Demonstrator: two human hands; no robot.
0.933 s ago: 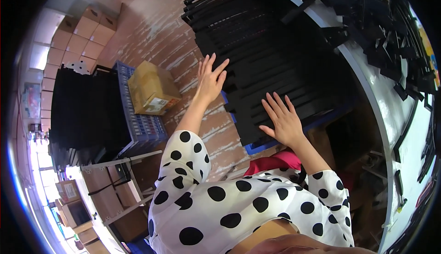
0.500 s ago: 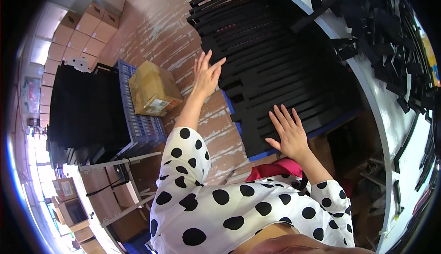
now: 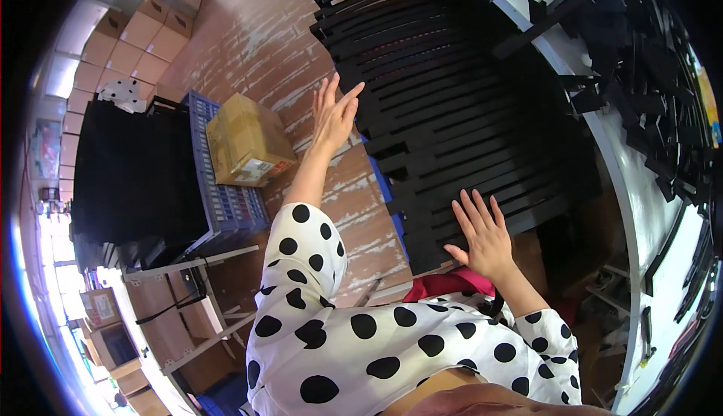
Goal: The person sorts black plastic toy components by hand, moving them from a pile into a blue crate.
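While the left hand (image 3: pixel 332 118) and right hand (image 3: pixel 487 244) are spread open, gripping nothing, light, even pressure should suit the strips (image 3: pixel 444 107).

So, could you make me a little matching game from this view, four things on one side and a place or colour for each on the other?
Things
1. Left hand
2. Right hand
3. Nearby taped carton
4. Cloth by the spotted shirt

Places and colours
A. Deep pink
B. Over the near part of the pile of black strips
C. Tan
D. By the left edge of that pile

Right pairs: 1-D, 2-B, 3-C, 4-A
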